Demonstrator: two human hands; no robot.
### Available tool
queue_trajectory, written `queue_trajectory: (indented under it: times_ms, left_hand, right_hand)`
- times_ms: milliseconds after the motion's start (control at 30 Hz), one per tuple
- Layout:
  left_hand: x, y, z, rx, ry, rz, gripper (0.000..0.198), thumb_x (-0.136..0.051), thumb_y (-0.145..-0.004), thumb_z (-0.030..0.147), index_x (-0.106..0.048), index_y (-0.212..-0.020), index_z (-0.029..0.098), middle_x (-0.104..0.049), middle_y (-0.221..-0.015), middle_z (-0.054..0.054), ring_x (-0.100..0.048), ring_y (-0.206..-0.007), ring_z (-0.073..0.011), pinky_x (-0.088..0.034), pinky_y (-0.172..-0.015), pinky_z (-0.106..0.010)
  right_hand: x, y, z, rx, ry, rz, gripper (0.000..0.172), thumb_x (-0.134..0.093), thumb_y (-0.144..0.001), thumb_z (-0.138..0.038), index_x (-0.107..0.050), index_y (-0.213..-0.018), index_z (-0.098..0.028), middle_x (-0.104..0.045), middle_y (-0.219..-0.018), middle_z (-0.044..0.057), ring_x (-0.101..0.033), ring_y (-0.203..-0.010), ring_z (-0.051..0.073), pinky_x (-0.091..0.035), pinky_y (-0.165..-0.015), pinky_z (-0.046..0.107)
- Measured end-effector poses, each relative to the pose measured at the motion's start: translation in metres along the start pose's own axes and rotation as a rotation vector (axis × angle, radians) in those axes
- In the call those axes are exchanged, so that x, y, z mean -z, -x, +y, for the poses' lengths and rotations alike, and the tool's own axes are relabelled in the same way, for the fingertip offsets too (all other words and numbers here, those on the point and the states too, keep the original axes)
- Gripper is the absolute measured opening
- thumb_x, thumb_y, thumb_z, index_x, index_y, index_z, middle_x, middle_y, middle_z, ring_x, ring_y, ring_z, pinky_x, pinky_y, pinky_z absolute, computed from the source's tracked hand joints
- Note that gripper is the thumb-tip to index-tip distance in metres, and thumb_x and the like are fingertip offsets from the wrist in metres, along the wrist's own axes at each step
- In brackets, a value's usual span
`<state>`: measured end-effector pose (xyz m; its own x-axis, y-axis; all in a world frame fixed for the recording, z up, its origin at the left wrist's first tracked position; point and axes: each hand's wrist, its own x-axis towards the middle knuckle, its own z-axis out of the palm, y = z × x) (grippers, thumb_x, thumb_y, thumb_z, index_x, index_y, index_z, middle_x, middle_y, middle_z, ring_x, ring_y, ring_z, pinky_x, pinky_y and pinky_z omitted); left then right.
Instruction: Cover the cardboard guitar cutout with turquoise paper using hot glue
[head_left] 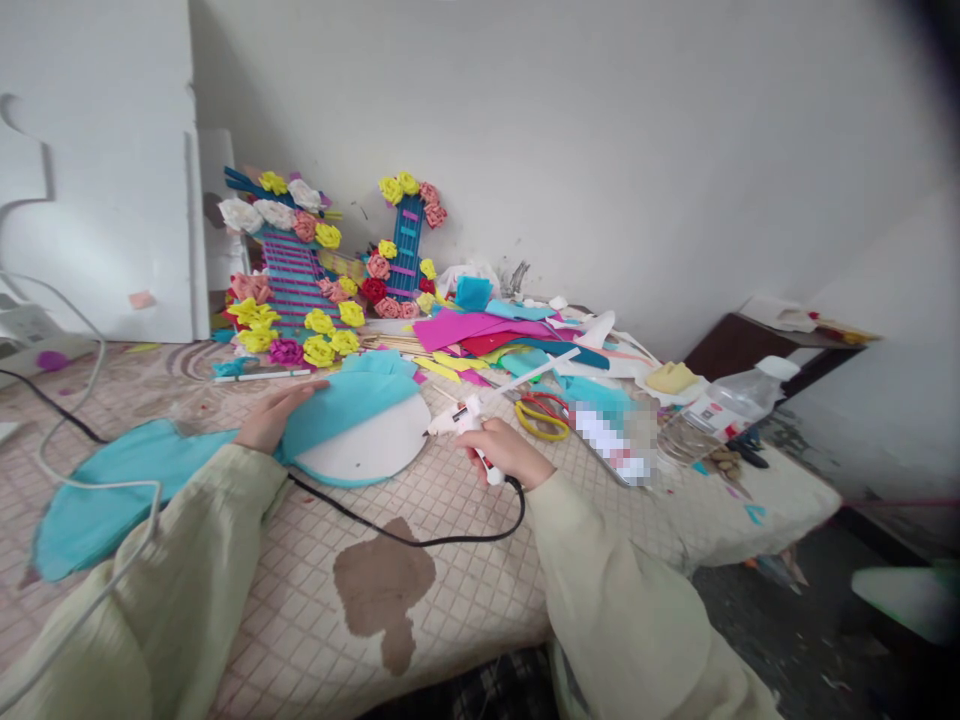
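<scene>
My left hand (274,418) lies with its fingers stretched out along the left side of a white rounded board (375,440). Turquoise crepe paper (337,410) covers the upper part of this board and wraps its lower rim; the lower right face is bare white. My left thumb is hidden. In my right hand (501,450) is a white hot glue gun (459,420), its nozzle by the board's right edge. A long glue stick (529,372) sticks out of its back, and a black cord (420,541) runs from its handle across the table.
More turquoise paper (112,495) spreads at the left under a white cable (157,500). Behind are two flower-trimmed decorations (292,275) and a heap of coloured paper (480,330). Scissors (544,418), a phone (611,445) and a plastic bottle (720,412) lie at the right.
</scene>
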<state>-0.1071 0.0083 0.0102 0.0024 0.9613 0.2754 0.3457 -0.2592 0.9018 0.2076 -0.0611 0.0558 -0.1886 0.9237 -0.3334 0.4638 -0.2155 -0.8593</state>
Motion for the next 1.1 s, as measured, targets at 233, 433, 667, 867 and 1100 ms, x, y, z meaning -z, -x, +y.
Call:
queue_trajectory:
  times_ms: [233, 433, 667, 867, 1100]
  left_hand:
    - [0.001, -0.002, -0.002, -0.005, -0.005, -0.002, 0.043, -0.050, -0.078, 0.049, -0.062, -0.098, 0.014, -0.060, -0.113, -0.010, -0.045, -0.115, -0.0249, -0.021, -0.101, -0.048]
    - [0.001, 0.000, 0.000, -0.005, -0.016, -0.002, 0.044, -0.049, -0.077, 0.050, -0.062, -0.099, 0.014, -0.060, -0.114, -0.011, -0.045, -0.115, -0.0242, -0.020, -0.101, -0.046]
    - [0.000, 0.001, 0.002, 0.003, -0.019, -0.001, 0.046, -0.049, -0.077, 0.051, -0.062, -0.100, 0.013, -0.059, -0.115, -0.011, -0.044, -0.115, -0.0250, -0.020, -0.101, -0.047]
    - [0.000, -0.001, -0.002, 0.002, -0.018, -0.012, 0.042, -0.048, -0.080, 0.048, -0.061, -0.100, 0.014, -0.059, -0.115, -0.011, -0.044, -0.115, -0.0251, -0.020, -0.100, -0.050]
    - [0.000, 0.003, 0.008, -0.022, -0.060, -0.006, 0.048, -0.047, -0.078, 0.051, -0.061, -0.101, 0.012, -0.059, -0.115, -0.013, -0.044, -0.116, -0.0270, -0.021, -0.101, -0.047]
  right_hand:
    - [0.003, -0.005, -0.002, 0.012, -0.010, 0.060, 0.022, -0.053, -0.069, -0.025, -0.046, -0.051, -0.015, -0.046, -0.038, -0.004, -0.045, -0.031, 0.008, -0.035, -0.033, 0.018]
    - [0.001, 0.003, -0.001, 0.014, -0.020, 0.040, 0.022, -0.052, -0.070, -0.026, -0.046, -0.051, -0.016, -0.046, -0.039, -0.004, -0.046, -0.031, 0.008, -0.034, -0.031, 0.017]
    - [-0.003, 0.007, 0.002, 0.010, -0.016, -0.023, 0.023, -0.054, -0.068, -0.024, -0.047, -0.048, -0.015, -0.046, -0.037, -0.004, -0.046, -0.029, 0.009, -0.034, -0.029, 0.018]
    - [0.000, 0.006, 0.000, 0.017, -0.044, 0.017, 0.024, -0.055, -0.069, -0.022, -0.046, -0.048, -0.015, -0.046, -0.037, -0.004, -0.047, -0.029, 0.010, -0.034, -0.029, 0.019]
    - [-0.002, 0.014, -0.002, 0.147, -0.201, 0.152, 0.026, -0.052, -0.071, -0.027, -0.048, -0.049, -0.014, -0.046, -0.037, -0.003, -0.045, -0.031, 0.008, -0.032, -0.033, 0.019]
